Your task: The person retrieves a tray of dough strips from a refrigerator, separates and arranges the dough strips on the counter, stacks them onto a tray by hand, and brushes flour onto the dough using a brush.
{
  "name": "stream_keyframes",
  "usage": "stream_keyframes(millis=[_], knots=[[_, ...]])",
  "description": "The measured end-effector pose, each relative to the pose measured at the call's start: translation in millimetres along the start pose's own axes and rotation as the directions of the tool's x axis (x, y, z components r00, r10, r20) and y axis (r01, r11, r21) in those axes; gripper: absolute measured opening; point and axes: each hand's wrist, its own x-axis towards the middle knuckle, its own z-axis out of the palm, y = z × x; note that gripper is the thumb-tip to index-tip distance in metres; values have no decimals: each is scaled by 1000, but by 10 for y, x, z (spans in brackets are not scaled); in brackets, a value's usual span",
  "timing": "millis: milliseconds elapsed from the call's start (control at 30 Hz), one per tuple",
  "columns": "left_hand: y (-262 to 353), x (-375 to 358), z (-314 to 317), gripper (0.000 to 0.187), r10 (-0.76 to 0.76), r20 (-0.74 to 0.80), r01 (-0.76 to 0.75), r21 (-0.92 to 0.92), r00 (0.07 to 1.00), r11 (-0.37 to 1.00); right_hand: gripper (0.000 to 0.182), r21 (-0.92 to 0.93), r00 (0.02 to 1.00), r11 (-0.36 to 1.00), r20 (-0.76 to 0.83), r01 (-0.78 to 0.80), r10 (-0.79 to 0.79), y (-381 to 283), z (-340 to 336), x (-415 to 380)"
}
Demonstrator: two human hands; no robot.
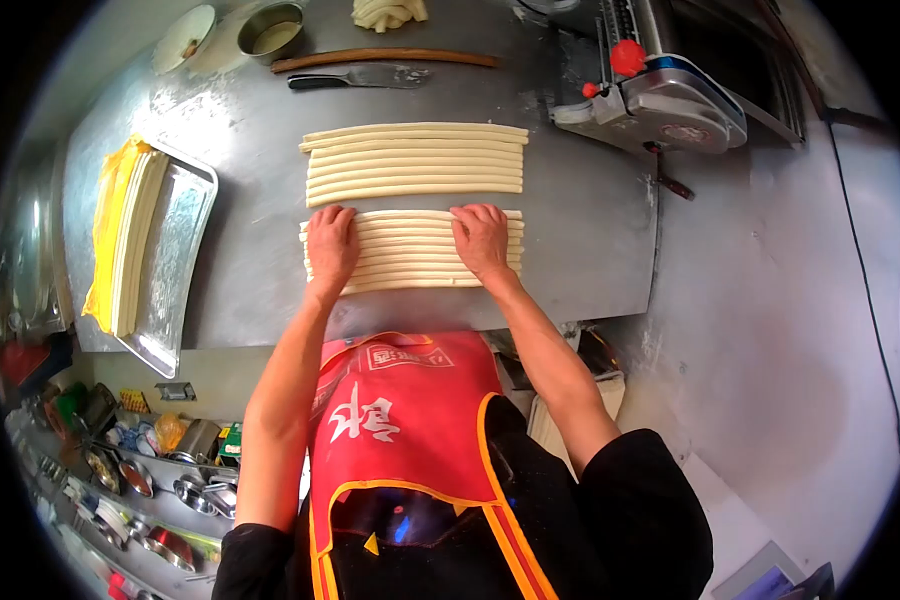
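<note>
Two blocks of pale dough strips lie side by side on the steel table. Over the left part of the nearer block rests my left hand, its fingers curled together at the far edge. My right hand is in the same pose near that block's right end, fingers bent over the far strips. Whether either hand pinches a strip is hidden under the fingers. Just beyond the fingertips lies the farther block, which neither hand touches.
A metal tray with dough strips and a yellow cloth stands left. Toward the back are a knife, a wooden rod, a metal bowl and a dough lump. A machine occupies the back right.
</note>
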Motion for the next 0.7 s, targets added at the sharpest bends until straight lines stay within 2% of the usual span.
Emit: stream_keyframes(millis=[100, 167, 233, 333, 400, 500, 533, 600, 633, 700], knots=[[-181, -40, -133, 16, -19, 7, 19, 32, 1000, 999, 14, 67, 999, 997, 24, -49, 48, 204, -54, -25], [-307, -91, -202, 17, -36, 7, 35, 49, 999, 998, 14, -31, 995, 995, -16, -95, 94, 344, -164, -41], [-394, -143, -220, 18, -131, -45, 133, 25, 990, 991, 15, -31, 994, 994, -13, -107, 106, 414, -206, -86], [-430, -200, -213, 18, -183, -87, 184, 3, 979, 983, 18, -48, 991, 990, -12, -132, 131, 541, -251, -156], [-433, -239, -196, 17, -281, -121, 278, -42, 952, 960, 18, 108, 957, 962, -117, -252, 264, 620, -184, -185], [-482, -290, -165, 18, -362, -143, 350, -103, 921, 931, 18, 113, 945, 949, -114, -295, 307, 660, -156, -229], [-503, -302, -159, 18, -360, -143, 348, -102, 922, 932, 18, 114, 944, 948, -116, -296, 309, 672, -164, -233], [-491, -287, -173, 20, -340, -132, 322, -140, 931, 936, 20, -47, 983, 988, -120, -144, 138, 678, -229, -196], [-498, -264, -185, 20, -338, -135, 319, -140, 932, 937, 20, -46, 983, 989, -123, -143, 137, 702, -270, -146], [-461, -191, -286, 19, -321, -73, 323, 15, 944, 946, 24, 13, 908, 908, 15, -419, 419, 741, -329, 23]])
